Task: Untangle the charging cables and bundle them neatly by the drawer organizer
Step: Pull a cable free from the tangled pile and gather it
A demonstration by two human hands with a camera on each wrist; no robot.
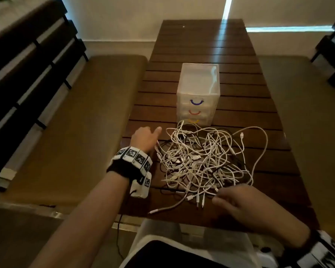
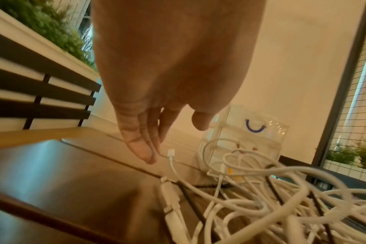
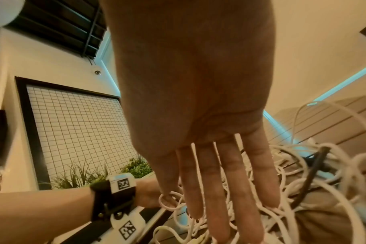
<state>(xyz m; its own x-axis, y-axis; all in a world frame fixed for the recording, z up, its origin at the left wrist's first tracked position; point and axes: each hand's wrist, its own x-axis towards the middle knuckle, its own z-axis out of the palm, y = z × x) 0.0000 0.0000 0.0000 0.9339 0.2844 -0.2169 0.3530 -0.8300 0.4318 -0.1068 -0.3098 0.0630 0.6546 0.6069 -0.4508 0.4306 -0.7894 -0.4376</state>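
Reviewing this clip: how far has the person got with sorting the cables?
Nothing looks done: the cables lie in one tangled heap on the table, in front of the drawer organizer, with no bundle visible. In hand: the left hand is at the heap's left edge and the right hand reaches its near edge, both open, gripping nothing. All untangling and bundling remains.
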